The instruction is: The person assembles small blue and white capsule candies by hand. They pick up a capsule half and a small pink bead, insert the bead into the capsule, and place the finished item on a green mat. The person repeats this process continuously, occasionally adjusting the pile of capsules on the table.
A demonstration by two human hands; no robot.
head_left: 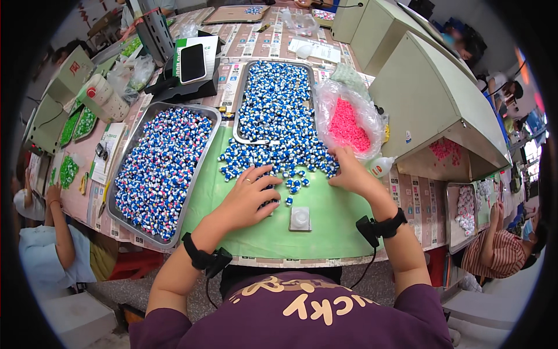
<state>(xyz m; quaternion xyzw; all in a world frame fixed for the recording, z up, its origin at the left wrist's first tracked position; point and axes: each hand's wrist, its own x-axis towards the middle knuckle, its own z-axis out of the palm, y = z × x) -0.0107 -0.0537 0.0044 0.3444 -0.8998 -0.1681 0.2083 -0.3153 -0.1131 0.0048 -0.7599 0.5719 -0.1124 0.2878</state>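
Note:
Small blue-and-white pieces [273, 160] spill from the front of a metal tray [236, 125] onto a green mat [244, 241]. My left hand [251, 196] rests at the near left of this spill, fingers spread over a few pieces. At the pile's right edge, my right hand [350, 171] has thumb and fingers apart around the outermost pieces; its fingertips are partly hidden. Between and nearer than the hands sits a small square block [300, 218] with a round whitish top. A clear bag of bright pink pieces [350, 129] lies just beyond my right hand.
A second metal tray [214, 111], full of blue, white and pink pieces, stands at left. A white bottle [381, 167] lies by the bag. Grey-green box housings [424, 104] stand at right. A phone [192, 63] leans on a box at back left. Co-workers sit on both sides.

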